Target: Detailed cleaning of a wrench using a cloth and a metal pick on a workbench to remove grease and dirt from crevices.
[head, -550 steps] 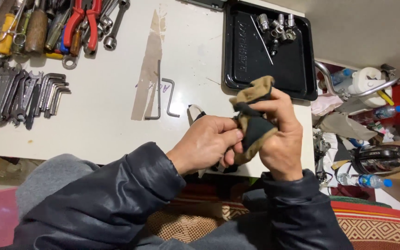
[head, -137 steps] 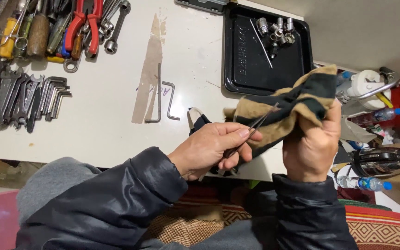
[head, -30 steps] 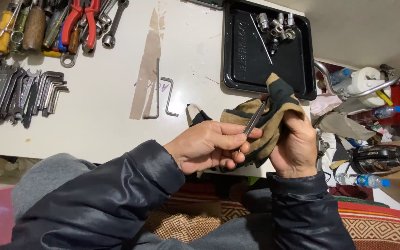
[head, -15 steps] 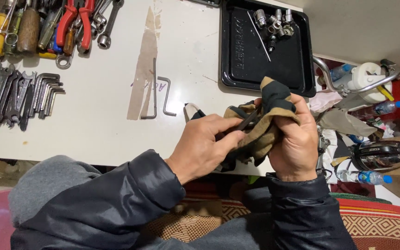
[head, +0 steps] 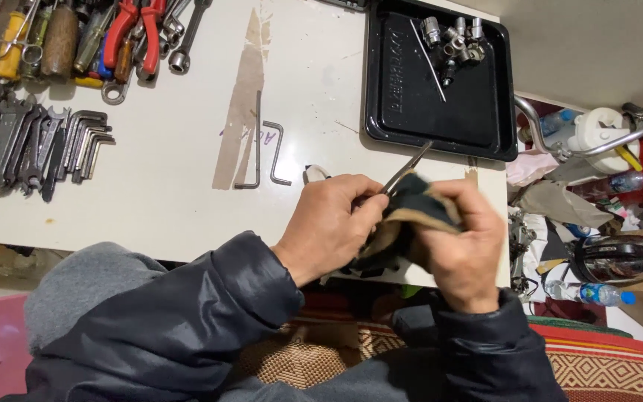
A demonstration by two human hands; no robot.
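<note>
Seated at a white table (head: 173,201), a person in a dark jacket works a thin metal tool (head: 405,165) through a dark-and-tan cloth (head: 403,216). The left hand (head: 333,223) pinches the tool's lower end between thumb and fingers, while the right hand (head: 459,238) closes around the bunched cloth, pressing it against the shaft, a grip that appears suited to wiping the metal, though the folds hide the contact. Tool and cloth are held just above the table's near edge, in front of a black tray (head: 411,112) holding sockets (head: 452,37) in its far corner. Two hex keys (head: 266,152) lie beside a strip of tan tape (head: 243,97); wrenches (head: 16,145) and red-handled pliers (head: 135,33) are ranged along the left. Beyond the table's right side, plastic bottles (head: 597,294) and clutter crowd the floor.
</note>
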